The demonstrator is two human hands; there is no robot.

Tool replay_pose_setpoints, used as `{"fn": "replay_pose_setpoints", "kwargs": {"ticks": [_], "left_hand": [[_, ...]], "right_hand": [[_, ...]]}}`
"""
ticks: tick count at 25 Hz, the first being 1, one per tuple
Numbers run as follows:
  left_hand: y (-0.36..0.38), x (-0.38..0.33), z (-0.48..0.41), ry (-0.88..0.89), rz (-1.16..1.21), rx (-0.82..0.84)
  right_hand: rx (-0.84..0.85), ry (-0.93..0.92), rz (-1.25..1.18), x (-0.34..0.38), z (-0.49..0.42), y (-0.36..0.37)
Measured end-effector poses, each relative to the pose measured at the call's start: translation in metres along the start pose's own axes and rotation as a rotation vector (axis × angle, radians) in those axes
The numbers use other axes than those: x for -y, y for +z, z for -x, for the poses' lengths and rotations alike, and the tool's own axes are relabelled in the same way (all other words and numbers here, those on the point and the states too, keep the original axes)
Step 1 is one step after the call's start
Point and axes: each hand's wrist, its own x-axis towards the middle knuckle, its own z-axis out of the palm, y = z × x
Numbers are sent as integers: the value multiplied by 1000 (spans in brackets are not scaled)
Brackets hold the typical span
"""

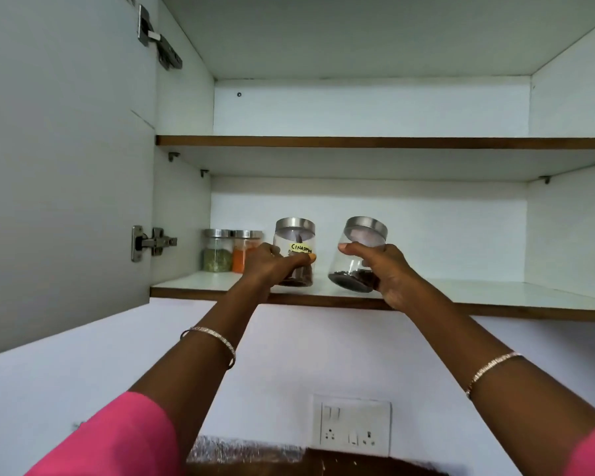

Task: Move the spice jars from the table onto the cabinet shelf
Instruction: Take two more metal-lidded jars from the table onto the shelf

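Pink sleeves (117, 438) lowest in frame; both hands raised to lower cabinet shelf (495, 293), each holding a jar.
Left hand (265, 266): fingers curled round upright cinnamon jar (294, 235), base on shelf; right hand (389, 273) grips dark-spice jar (361, 235), tilted, at shelf front; green-spice jar (217, 250) and orange-spice jar (244, 249) side by side, back-left.
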Motion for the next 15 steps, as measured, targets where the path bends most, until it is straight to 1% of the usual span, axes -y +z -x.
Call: {"fn": "replay_pose_setpoints", "kwargs": {"ticks": [4,7,9,13,15], "left_hand": [[16,19,-70,13,-120,-4],[23,35,-110,12,-236,-33],[24,42,-132,-24,-288,-45],[23,49,-164,-148,-351,21],[22,52,-173,-158,-355,9]], "right_hand": [[-16,5,106,-21,-61,31],[-43,-30,158,-33,-98,49],[-31,-44,225,-37,-121,57],[-4,-34,382,-43,-156,73],[23,-10,412,-45,-169,81]]}}
